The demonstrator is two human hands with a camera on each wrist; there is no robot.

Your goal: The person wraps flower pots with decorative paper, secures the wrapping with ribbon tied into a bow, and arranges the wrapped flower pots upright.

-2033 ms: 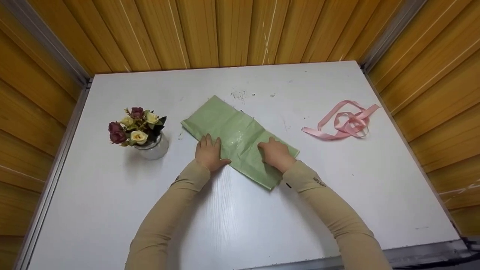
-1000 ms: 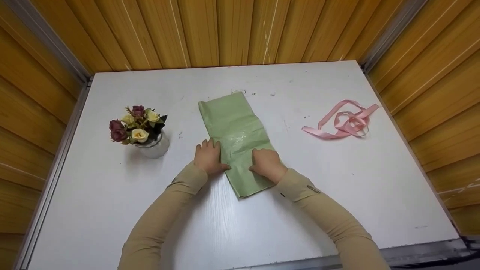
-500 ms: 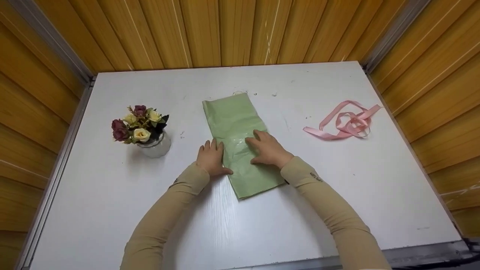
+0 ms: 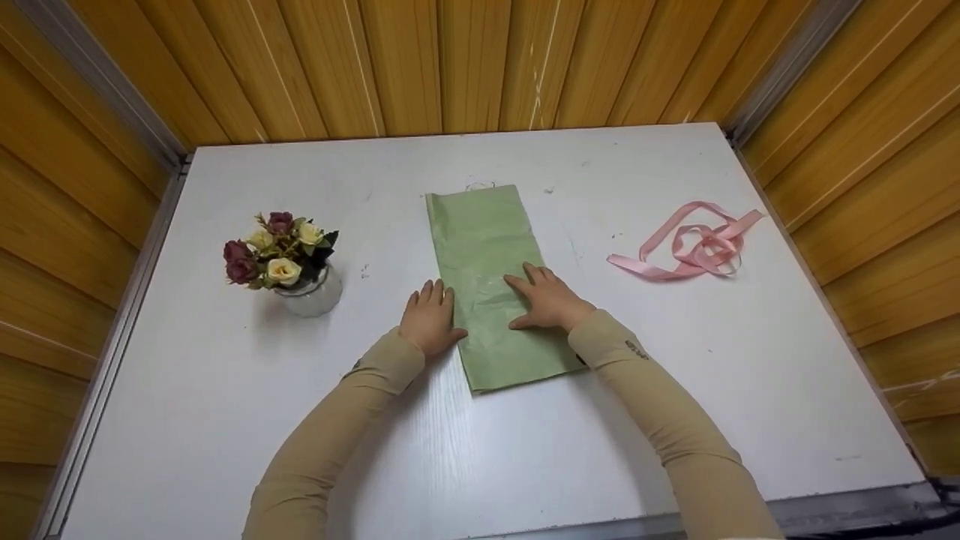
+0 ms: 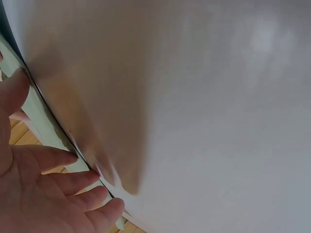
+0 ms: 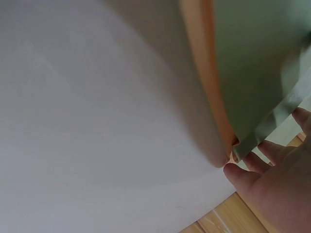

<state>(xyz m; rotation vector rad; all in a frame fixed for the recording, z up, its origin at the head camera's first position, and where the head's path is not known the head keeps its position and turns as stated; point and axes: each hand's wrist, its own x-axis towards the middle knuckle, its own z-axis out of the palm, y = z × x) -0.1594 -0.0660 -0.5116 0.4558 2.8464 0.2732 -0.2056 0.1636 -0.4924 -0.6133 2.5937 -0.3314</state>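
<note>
A folded sheet of green paper (image 4: 484,225) lies flat on the white table, its long side running away from me, with creases and a shiny patch near its middle. Along its left edge rests my left hand (image 4: 429,319), fingers straight and thumb out over the paper. My right hand (image 4: 553,300) lies on the paper's right half with fingers spread. In the left wrist view the fingertips (image 5: 70,155) meet the green edge. The right wrist view shows the paper (image 6: 252,63) lifting slightly along one side, an orange-tinted strip beside it, close to my right fingers (image 6: 240,177).
To the left stands a white pot (image 4: 311,294) with dark red and cream flowers (image 4: 283,270). A loosely tangled pink ribbon (image 4: 697,251) lies at the right. Wood-patterned walls (image 4: 472,67) border the table (image 4: 637,420) at the back and sides.
The green paper has turned from a diagonal to nearly straight, its far end swinging right. My right hand has gone from curled fingers to spread ones. The left hand stays at the left edge.
</note>
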